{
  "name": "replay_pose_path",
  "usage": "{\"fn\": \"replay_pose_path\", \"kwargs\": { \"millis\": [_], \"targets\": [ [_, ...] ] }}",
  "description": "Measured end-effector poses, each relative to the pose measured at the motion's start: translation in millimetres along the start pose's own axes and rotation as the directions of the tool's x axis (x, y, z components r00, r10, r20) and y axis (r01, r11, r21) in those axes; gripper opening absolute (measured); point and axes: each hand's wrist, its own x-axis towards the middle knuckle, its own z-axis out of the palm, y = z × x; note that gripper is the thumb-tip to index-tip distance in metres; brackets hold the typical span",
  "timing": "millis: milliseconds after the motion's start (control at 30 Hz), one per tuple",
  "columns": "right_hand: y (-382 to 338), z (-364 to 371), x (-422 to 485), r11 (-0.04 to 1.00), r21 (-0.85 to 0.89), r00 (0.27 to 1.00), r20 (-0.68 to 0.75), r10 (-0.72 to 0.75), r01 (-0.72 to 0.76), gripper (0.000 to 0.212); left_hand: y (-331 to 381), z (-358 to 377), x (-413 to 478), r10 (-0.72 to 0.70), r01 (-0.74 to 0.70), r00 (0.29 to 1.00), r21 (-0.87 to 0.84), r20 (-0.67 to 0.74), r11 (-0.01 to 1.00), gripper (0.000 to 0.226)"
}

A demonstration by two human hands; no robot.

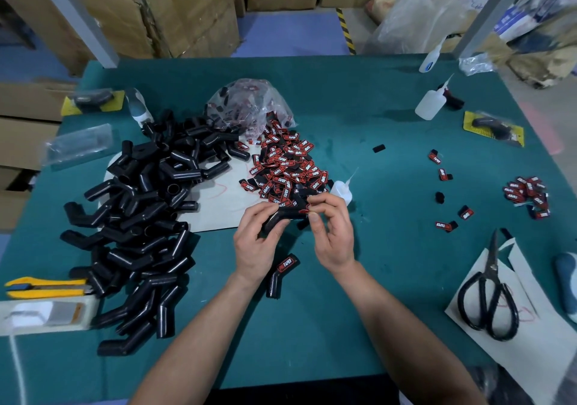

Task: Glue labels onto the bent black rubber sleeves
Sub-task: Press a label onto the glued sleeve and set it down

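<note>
My left hand (257,242) grips a bent black rubber sleeve (282,215) above the green table (390,155). My right hand (332,233) pinches a red and black label (304,210) against the sleeve's far end. A sleeve with a label on it (281,275) lies on the mat just below my hands. A big heap of bare black sleeves (140,217) fills the left side. A pile of loose labels (287,167) spills from a clear bag (249,105) ahead. A small glue bottle (342,190) stands right behind my right hand.
Black scissors (490,298) lie on white paper at the right. Stray labels (445,225) and a small label pile (527,194) sit on the right side. Two more squeeze bottles (429,105) stand at the back right. A yellow utility knife (43,287) lies at the left edge.
</note>
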Motion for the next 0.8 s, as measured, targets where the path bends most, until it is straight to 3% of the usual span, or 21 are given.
{"fn": "replay_pose_path", "kwargs": {
  "millis": [167,800],
  "targets": [
    [0.8,-2.1,-1.0,0.998,-0.051,0.998,0.059,-0.018,0.021,0.017,-0.3,-0.5,1.8,-0.069,0.066,0.996,0.065,0.054,0.996,0.033],
    [-4.5,-1.6,2.3,0.990,-0.136,0.978,0.207,-0.005,0.034,0.017,3.4,-3.1,0.8,-0.040,0.030,0.997,0.140,0.072,0.990,0.034]
  ]
}}
